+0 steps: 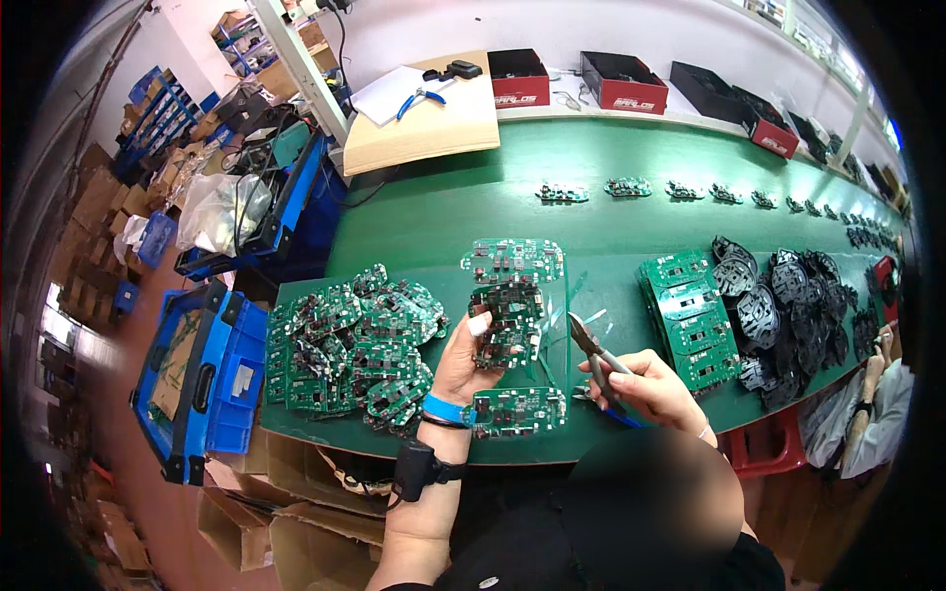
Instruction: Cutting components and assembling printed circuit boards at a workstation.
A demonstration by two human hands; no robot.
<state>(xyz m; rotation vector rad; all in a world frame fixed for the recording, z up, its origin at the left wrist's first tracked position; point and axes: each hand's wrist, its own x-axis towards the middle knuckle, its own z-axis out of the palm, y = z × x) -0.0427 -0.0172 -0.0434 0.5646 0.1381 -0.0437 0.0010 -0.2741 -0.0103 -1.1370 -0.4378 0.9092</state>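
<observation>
The person's left hand (461,364) is gripping a green circuit board (508,330) crowded with dark parts, its fingers closing on the near-left edge with the thumb lying on top (whether it is one board or several stacked, the view is not telling). The right hand (658,388) is holding a pair of cutters (597,361), its fingers wrapping round the handles, while the grey tips are pointing away from the person and standing just beside the held board, apart from it. Beyond the left fingers, an upper board (516,260) is lying flat on the green surface (448,212); nearer the person than those fingers, a lower board (519,412) is lying beside the wrist, which is wearing a blue band (445,410). Thin green strips (594,317) are scattering between the two hands, around the cutter tips. To the left of the left fingers, a heap of boards (355,340) is spreading over the surface. To the right of the right fingers, green panels (690,320) are lying stacked, and black housings (785,305) are piling up past them. Well beyond both sets of fingers, a row of small boards (629,187) is running off toward the right.
</observation>
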